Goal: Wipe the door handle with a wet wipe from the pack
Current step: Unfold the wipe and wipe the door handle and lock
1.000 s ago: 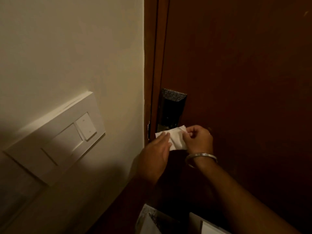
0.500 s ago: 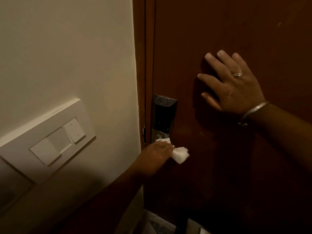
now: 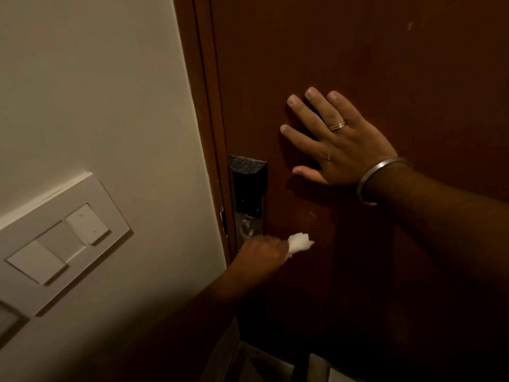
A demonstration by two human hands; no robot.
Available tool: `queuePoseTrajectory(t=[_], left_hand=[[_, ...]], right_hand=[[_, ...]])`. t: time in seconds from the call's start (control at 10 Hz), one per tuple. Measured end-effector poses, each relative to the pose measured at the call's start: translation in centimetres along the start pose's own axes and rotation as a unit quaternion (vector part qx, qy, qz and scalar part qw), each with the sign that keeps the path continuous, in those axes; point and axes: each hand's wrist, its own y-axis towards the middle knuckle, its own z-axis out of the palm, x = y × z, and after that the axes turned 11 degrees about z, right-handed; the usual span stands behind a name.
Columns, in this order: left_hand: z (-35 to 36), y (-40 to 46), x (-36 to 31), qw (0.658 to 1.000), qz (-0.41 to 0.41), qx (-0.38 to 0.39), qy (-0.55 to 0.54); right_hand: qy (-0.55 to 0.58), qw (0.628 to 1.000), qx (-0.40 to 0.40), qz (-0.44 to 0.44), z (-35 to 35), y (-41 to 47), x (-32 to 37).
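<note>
A dark lock plate (image 3: 248,194) is mounted on the left edge of the brown door (image 3: 358,51). My left hand (image 3: 261,250) sits just below that plate, closed around a bunched white wet wipe (image 3: 300,243) whose end sticks out to the right. The handle itself is hidden under my left hand. My right hand (image 3: 333,142), with a ring and a metal bangle, lies flat on the door with fingers spread, up and right of the lock plate. The wipe pack is not visible.
A cream wall (image 3: 96,92) fills the left side, carrying a white switch panel (image 3: 60,244). The brown door frame (image 3: 205,106) runs between wall and door. Pale objects (image 3: 325,370) lie in the dark at the bottom edge.
One second ago both hands held the wipe at the lock plate. My right hand let go and went flat on the door. My left hand now holds the wipe alone, bunched.
</note>
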Motion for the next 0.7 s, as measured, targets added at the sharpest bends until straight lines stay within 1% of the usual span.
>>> queuePoseTrajectory(t=[0.1, 0.2, 0.3, 0.4, 0.5, 0.6, 0.7], left_hand=[[-0.4, -0.6, 0.2, 1.000, -0.022, 0.002, -0.001], [-1.8, -3.0, 2.4, 0.998, -0.049, 0.038, -0.002], [-2.7, -3.4, 3.5, 0.996, -0.059, 0.055, 0.045], [-1.6, -1.0, 1.4, 0.992, -0.085, 0.090, 0.013], [-0.2, 1.8, -1.7, 0.984, -0.153, 0.082, -0.036], [-0.7, 0.6, -1.5, 0.992, -0.113, 0.053, -0.012], [-2.2, -3.1, 1.5, 0.994, -0.105, 0.035, 0.016]], right_hand=[[-0.002, 1.000, -0.005, 0.000, -0.1, 0.1, -0.1], [0.002, 1.000, -0.004, -0.007, -0.2, 0.2, 0.0], [-0.004, 1.000, -0.001, -0.008, -0.3, 0.2, -0.1], [-0.004, 1.000, -0.002, -0.011, -0.4, 0.3, -0.1], [-0.005, 1.000, -0.008, -0.014, -0.5, 0.3, -0.2], [-0.006, 1.000, -0.013, -0.012, -0.4, 0.3, -0.3], [-0.004, 1.000, -0.011, -0.011, -0.4, 0.3, -0.1]])
